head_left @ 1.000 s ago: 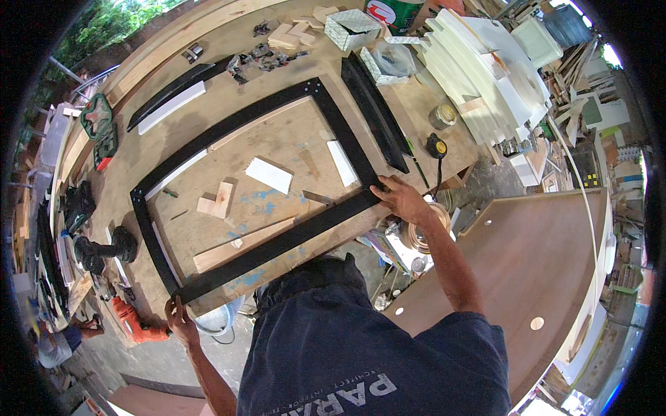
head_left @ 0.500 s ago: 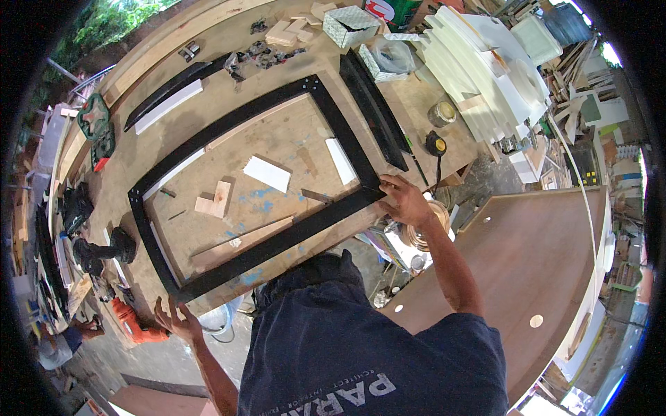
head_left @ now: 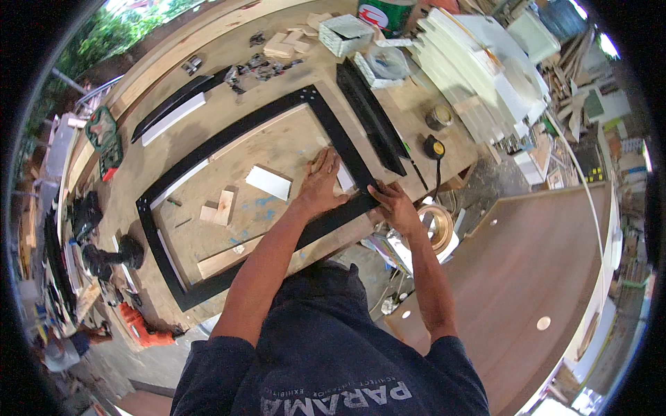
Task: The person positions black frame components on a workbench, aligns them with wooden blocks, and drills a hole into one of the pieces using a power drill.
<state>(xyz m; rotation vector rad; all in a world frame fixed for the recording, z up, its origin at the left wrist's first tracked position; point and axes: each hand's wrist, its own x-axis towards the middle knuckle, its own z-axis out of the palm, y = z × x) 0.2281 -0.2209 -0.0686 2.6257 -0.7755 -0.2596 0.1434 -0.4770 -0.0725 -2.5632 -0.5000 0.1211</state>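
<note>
A black rectangular frame (head_left: 331, 220) lies flat on the wooden worktable, with pale strips along parts of its inner edges. My left hand (head_left: 320, 182) reaches inside the frame near its right bar, fingers stretched out over a short white strip (head_left: 345, 179), which it partly hides. At the frame's near right corner, my right hand (head_left: 394, 206) grips the black bar, thumb on top. Within the frame opening lie a white block (head_left: 268, 182), a small wood offcut piece (head_left: 225, 206) and a long wood strip (head_left: 222, 262).
Black lengths (head_left: 371, 114) rest beyond the frame's right side, by a tape measure (head_left: 434, 146) and a tin (head_left: 438, 117). At left are an orange power drill (head_left: 142, 326) and a green tool case (head_left: 104, 135). A large brown panel (head_left: 520, 256) stands at right.
My left hand has left the frame's near left corner and moved right, into the opening beside the right bar. My right hand stays at the near right corner. The view has shifted slightly.
</note>
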